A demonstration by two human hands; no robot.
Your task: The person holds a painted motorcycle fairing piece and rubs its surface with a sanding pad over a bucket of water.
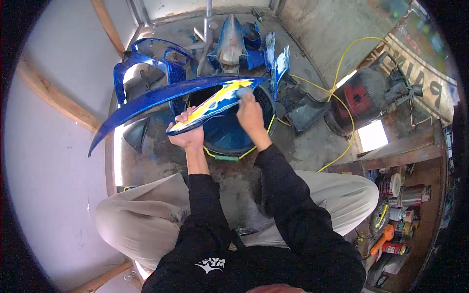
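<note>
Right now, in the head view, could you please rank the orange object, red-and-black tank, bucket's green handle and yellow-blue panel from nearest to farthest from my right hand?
1. Yellow-blue panel, immediately left
2. Green handle, below, slightly left
3. Red-and-black tank, right
4. Orange object, lower right

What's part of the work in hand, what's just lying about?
Apparently in use:
blue-and-yellow panel, left hand
small greyish pad, right hand
dark tub beneath

Seemingly lying about:
blue frame piece
red-marked tank
yellow hose
shelf cans
</note>
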